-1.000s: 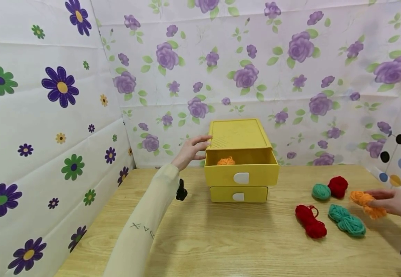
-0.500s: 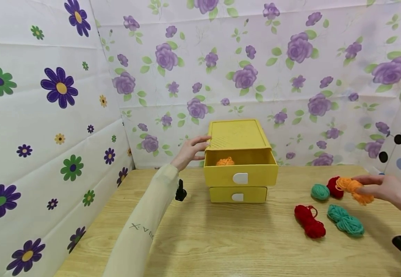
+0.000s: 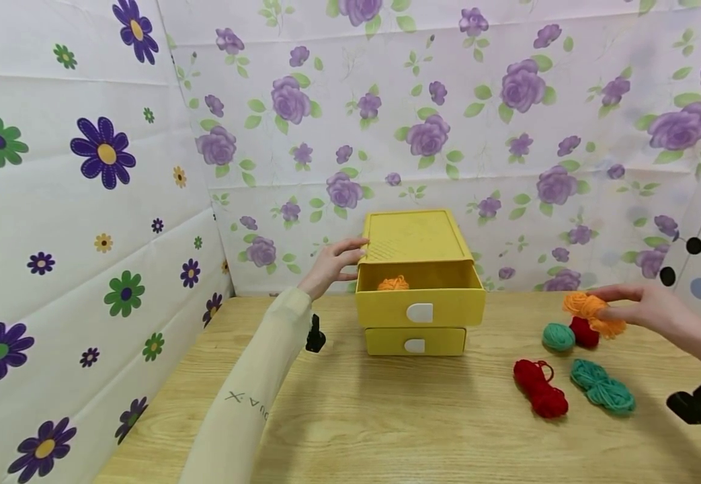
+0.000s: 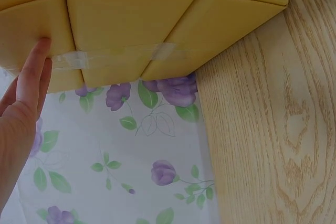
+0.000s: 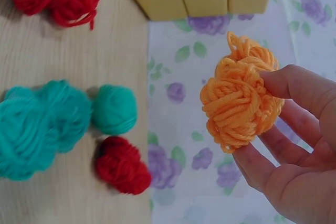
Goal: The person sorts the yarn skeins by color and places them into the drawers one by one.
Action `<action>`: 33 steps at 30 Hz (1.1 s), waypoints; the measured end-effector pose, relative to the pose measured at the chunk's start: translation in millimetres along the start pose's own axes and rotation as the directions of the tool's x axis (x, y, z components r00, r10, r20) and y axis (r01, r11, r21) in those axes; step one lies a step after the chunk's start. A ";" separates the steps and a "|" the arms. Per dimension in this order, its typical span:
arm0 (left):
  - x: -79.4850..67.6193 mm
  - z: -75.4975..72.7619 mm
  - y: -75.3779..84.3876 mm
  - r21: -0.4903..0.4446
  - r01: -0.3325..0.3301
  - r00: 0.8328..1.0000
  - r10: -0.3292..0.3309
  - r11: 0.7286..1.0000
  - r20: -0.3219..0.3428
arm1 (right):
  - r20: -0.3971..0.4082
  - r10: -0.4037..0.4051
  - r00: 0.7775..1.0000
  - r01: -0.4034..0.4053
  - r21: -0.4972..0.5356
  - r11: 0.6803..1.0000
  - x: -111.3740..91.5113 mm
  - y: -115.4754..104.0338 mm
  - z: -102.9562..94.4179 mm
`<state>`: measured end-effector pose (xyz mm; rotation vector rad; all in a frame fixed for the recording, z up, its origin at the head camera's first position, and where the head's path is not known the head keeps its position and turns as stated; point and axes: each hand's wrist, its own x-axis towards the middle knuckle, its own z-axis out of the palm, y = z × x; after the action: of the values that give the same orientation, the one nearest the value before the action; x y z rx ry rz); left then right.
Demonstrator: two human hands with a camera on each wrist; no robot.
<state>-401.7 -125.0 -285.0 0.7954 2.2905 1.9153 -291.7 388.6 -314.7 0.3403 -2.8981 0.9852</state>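
Observation:
A yellow drawer unit (image 3: 417,235) stands at the table's back, its upper drawer (image 3: 447,309) pulled out. Inside that drawer, on the left, lies an orange yarn ball (image 3: 394,283); the lower drawer (image 3: 386,341) is pushed in. My left hand (image 3: 332,265) rests on the unit's left side with its fingers extended, and in the left wrist view the fingertips touch the yellow side wall (image 4: 121,30). Off to the right, my right hand (image 3: 646,309) pinches an orange yarn skein (image 5: 241,95) between thumb and fingers, above the table.
Below and beside the held skein lie a small green ball (image 3: 558,337), a small red ball (image 3: 584,332), a red skein (image 3: 540,388) with a loose loop and a green skein (image 3: 602,386). Flowered sheets (image 3: 302,154) hang behind and to the left of the wooden table (image 3: 350,423).
My right hand has lifted the orange skein and carried it leftward, from beside the green skein to above the small red ball. The left hand stays on the drawer unit.

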 end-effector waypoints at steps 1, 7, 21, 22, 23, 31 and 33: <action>-0.1 0.0 0.1 0.002 0.000 1.000 0.000 1.000 0.002 | 0.006 0.002 1.000 -0.002 -0.005 1.000 1.3 -3.9 -0.8; -0.1 0.9 0.1 0.005 0.002 1.000 -0.002 1.000 -0.001 | 0.007 -0.047 0.999 0.047 -0.002 0.999 7.3 -28.3 -5.6; 0.5 0.3 -1.2 -0.010 0.008 1.000 -0.008 1.000 -0.015 | 0.054 -0.108 0.993 0.104 0.068 0.992 18.3 -70.2 -9.8; 0.6 0.2 -1.2 -0.011 0.010 1.000 -0.010 1.000 -0.018 | 0.057 -0.105 0.993 0.101 0.066 0.993 18.8 -73.3 -10.1; 0.6 0.3 -1.1 -0.010 0.010 1.000 -0.010 1.000 -0.019 | 0.058 -0.109 0.992 0.105 0.066 0.992 19.8 -76.2 -10.4; 0.6 0.8 -1.0 -0.016 0.005 1.000 -0.005 1.000 -0.015 | 0.066 -0.158 0.985 0.148 0.132 0.980 28.5 -100.4 -12.6; 0.4 1.3 -0.2 -0.017 0.007 1.000 -0.007 1.000 -0.015 | 0.055 -0.177 0.983 0.169 0.128 0.977 31.4 -107.0 -12.8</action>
<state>-401.6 -123.6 -285.3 0.7727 2.2793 1.9412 -298.1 307.9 -236.8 0.6326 -2.8102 1.1451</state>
